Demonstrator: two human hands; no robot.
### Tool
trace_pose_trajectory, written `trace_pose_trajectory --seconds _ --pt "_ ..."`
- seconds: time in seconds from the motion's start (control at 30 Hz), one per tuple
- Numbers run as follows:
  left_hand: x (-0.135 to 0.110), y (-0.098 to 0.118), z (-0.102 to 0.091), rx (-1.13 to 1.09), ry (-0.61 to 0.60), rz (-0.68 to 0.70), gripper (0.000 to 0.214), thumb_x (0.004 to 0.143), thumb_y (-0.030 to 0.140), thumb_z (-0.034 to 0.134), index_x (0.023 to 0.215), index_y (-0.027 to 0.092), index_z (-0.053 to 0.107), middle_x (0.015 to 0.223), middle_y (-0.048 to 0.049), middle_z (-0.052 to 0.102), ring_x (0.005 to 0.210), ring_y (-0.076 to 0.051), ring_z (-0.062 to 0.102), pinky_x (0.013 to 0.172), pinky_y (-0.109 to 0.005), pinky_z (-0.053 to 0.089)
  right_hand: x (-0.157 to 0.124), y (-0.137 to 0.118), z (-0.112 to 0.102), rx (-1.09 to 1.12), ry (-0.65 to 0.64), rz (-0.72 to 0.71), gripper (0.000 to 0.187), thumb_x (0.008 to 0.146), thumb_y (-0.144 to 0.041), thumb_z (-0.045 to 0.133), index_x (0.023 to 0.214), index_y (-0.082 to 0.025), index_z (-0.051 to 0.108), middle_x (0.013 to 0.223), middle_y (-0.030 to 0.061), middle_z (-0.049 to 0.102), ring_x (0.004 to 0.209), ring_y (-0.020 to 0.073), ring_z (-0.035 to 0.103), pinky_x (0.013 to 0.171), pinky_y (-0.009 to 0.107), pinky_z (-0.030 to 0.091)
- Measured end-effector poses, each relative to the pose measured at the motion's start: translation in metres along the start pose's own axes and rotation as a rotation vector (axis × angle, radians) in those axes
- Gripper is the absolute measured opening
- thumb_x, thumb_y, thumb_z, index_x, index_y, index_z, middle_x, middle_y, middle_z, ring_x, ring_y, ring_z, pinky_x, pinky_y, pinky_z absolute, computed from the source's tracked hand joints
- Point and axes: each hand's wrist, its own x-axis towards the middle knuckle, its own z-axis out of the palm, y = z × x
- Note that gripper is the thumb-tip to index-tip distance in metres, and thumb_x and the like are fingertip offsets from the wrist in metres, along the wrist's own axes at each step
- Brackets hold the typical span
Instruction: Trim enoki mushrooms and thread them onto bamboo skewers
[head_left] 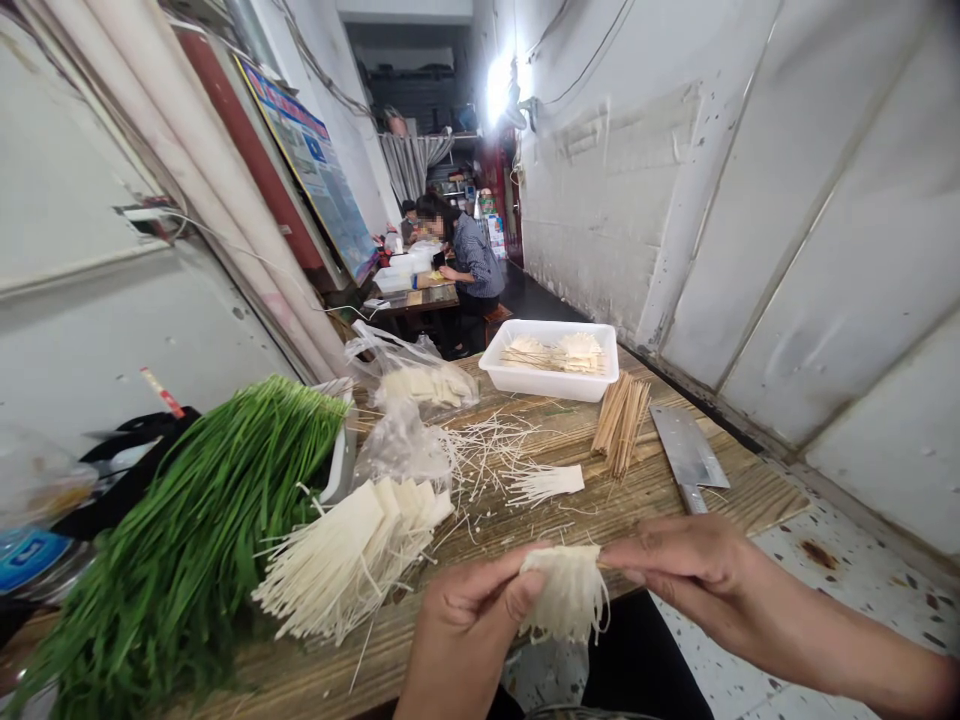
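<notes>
Over the near edge of the wooden table, a small fan of white enoki mushrooms (pixel 566 597) hangs between my two hands. My left hand (pixel 471 615) pinches it from the left, thumb in front. On its right side my right hand (pixel 697 565) is closed, fingers and thumb pressed around what looks like a thin bamboo skewer, mostly hidden. A large pile of sliced enoki (pixel 356 560) lies left of my hands. Beyond them are a smaller enoki bunch (pixel 551 483), loose strands (pixel 487 450) and a bundle of bamboo skewers (pixel 621 425).
A cleaver (pixel 686 450) lies on the right of the table (pixel 480 535). At the back stands a white tray (pixel 547 382) with skewered enoki. Clear plastic bags (pixel 405 440) and a heap of green chives (pixel 210 500) occupy the left. Farther off, a person (pixel 476 260) sits at another table.
</notes>
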Motion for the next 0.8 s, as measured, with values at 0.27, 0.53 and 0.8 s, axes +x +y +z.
trace_pose_trajectory --seconds 0.27,0.53,0.8 --pt "0.001 -0.003 0.009 -0.096 0.076 0.004 0.022 0.074 0.039 0.069 0.090 0.025 0.076 0.081 -0.0035 0.076 0.076 -0.019 0.069 0.075 -0.028 0.055 -0.004 0.004 -0.001 0.000 -0.038 -0.003 0.022 0.094 -0.018 0.045 0.100 -0.022 0.066 0.082 0.0025 0.065 0.075 0.0114 0.059 0.064 0.023 0.045" --pt "0.000 0.002 0.010 -0.118 0.002 -0.022 0.022 0.075 0.038 0.068 0.091 0.024 0.075 0.080 -0.0031 0.076 0.076 -0.020 0.069 0.073 -0.029 0.055 0.000 0.007 -0.001 0.061 -0.067 -0.026 0.028 0.095 -0.017 0.043 0.111 -0.024 0.065 0.083 0.0030 0.065 0.074 0.0107 0.059 0.063 0.022 0.044" --pt "0.000 0.000 0.010 -0.144 -0.046 -0.047 0.022 0.075 0.036 0.069 0.093 0.026 0.074 0.080 -0.0020 0.076 0.075 -0.019 0.069 0.072 -0.028 0.054 0.001 0.014 -0.002 0.091 -0.065 -0.056 0.027 0.094 -0.015 0.046 0.110 -0.023 0.065 0.084 0.0028 0.066 0.075 0.0098 0.061 0.066 0.021 0.046"
